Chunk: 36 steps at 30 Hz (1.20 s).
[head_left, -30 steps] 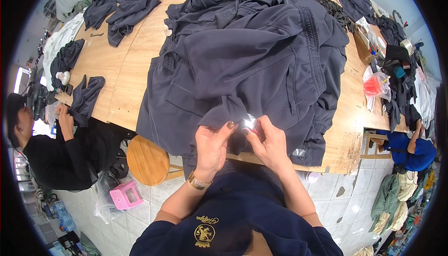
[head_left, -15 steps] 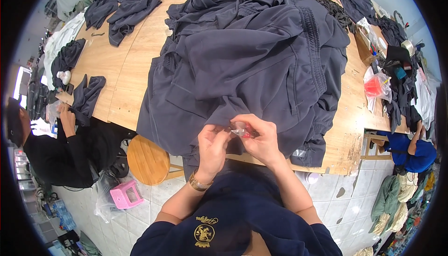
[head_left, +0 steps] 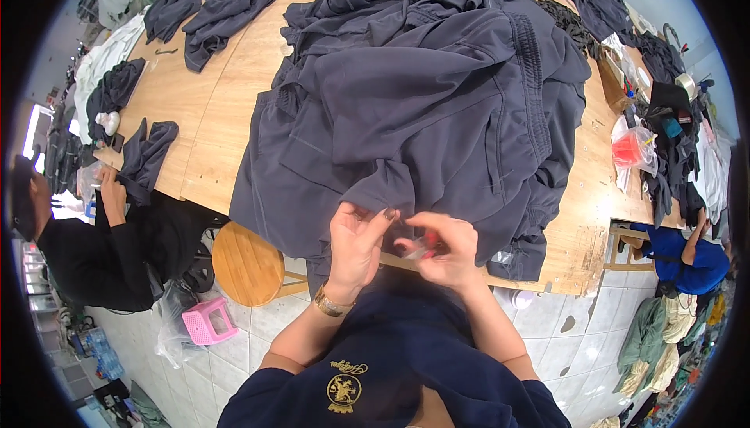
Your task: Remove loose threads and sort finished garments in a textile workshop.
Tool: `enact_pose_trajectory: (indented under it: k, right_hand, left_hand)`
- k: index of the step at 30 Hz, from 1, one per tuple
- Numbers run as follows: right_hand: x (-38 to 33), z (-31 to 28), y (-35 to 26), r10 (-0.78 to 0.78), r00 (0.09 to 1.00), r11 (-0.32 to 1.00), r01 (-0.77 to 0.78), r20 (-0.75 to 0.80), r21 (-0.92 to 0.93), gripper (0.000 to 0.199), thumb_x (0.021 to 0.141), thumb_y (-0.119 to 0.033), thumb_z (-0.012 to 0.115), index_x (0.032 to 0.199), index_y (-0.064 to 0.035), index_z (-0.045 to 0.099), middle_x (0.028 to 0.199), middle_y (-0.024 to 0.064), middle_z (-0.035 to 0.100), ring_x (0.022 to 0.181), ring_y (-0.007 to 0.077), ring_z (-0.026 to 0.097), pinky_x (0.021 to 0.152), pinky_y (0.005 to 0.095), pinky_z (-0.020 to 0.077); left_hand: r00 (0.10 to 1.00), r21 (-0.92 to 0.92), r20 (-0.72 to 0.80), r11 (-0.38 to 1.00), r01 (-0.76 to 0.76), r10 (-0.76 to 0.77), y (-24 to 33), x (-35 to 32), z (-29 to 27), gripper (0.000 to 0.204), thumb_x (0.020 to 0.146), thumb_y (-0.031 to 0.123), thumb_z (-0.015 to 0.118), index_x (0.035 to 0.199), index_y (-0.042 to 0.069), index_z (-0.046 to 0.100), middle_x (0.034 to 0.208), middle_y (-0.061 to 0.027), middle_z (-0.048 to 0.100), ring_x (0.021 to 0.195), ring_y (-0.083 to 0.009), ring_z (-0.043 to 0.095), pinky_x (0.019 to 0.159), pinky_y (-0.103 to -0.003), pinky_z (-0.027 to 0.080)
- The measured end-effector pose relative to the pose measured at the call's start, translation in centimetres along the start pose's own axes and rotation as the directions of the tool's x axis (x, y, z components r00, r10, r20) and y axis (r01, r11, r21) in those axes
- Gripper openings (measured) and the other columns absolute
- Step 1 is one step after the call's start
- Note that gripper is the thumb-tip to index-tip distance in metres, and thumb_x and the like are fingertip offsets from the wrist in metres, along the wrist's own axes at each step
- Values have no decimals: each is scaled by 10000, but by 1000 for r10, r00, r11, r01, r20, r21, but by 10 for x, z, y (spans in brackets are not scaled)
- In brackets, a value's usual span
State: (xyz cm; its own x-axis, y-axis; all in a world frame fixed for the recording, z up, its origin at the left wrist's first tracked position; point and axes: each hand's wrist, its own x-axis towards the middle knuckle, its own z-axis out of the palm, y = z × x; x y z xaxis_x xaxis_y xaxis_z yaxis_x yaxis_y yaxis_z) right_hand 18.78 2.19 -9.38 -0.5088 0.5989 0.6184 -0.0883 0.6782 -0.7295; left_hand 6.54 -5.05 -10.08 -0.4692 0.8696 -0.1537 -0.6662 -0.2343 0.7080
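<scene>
A large heap of dark grey garments [head_left: 406,100] with gathered elastic waistbands lies in front of me on the wooden table. At its near edge, my left hand [head_left: 355,244] is closed, thumb against fingers, pinching a gathered corner of one garment. Just to its right, my right hand [head_left: 451,252] is curled around a small red tool [head_left: 427,252] with a shiny part. Blur and my fingers hide most of the tool, so its exact kind is unclear. The two hands are close together, with a small gap between their fingertips.
The wooden table [head_left: 211,135] spreads out on both sides of the heap. A round wooden stool [head_left: 248,264] and a pink plastic stool [head_left: 209,321] stand at left. One person in black [head_left: 117,248] sits left, another in blue [head_left: 687,260] right. A red container in a bag [head_left: 627,149] rests at right.
My right hand has moved slightly right and down, away from my left, and its fingers have loosened around the red tool. My left hand still pinches the cloth.
</scene>
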Motion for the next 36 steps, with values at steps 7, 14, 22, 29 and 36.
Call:
enact_pose_trajectory:
  k: [7,14,22,29,36]
  right_hand:
    - [-4,-10,5,465,881,882,-452,88,-135,203,805,-125,672,833,0,515,598,87,517,492,180,502,487,281,397]
    - [0,-11,2,378,906,885,-294,191,-360,200,814,-179,647,827,-23,522,658,131,568,567,320,575,508,364,442]
    - [6,-13,-3,371,900,872,-253,228,-419,213,807,-182,650,806,-33,497,661,127,569,577,324,575,504,373,439]
    - [6,-16,-1,335,909,885,-212,249,-415,223,805,-196,658,804,-38,501,661,119,575,575,318,577,503,374,438]
    - [7,-18,-3,336,900,877,-190,278,-441,223,802,-201,660,794,-39,507,653,111,576,568,313,579,504,368,441]
  left_hand:
    - [1000,14,3,1000,28,-28,3,-3,2,299,817,-90,594,1090,-40,481,1066,-130,576,962,-172,592,861,-291,494]
    - [998,68,35,996,53,-55,4,-4,2,352,815,-69,604,1133,-46,455,1076,-126,557,956,-163,586,848,-298,507]
    - [998,141,68,990,-7,-3,3,-4,-3,360,817,-72,595,1148,-53,454,1079,-125,548,985,-168,574,852,-306,508]
    - [997,193,81,981,-7,-9,5,-4,-6,385,819,-74,590,1174,-58,444,1091,-131,547,991,-172,577,854,-307,512]
    - [995,154,83,987,45,-58,6,-5,-8,385,819,-73,594,1171,-51,439,1097,-135,548,984,-175,585,842,-305,521]
